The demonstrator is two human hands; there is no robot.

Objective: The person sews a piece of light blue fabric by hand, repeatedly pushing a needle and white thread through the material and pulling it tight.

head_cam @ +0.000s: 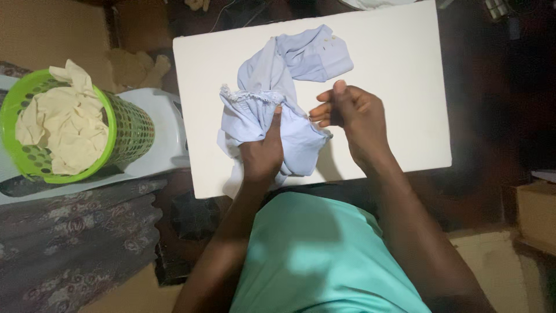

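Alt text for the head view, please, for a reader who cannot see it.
A person's left hand grips a crumpled pale blue garment on a white table, with the right hand pinching its edge. To the left, a green basket holds cream cloth.

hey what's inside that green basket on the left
Crumpled cream cloth fills the green basket and rises above its rim. Whatever lies beneath the cloth is covered, so it cannot be seen.
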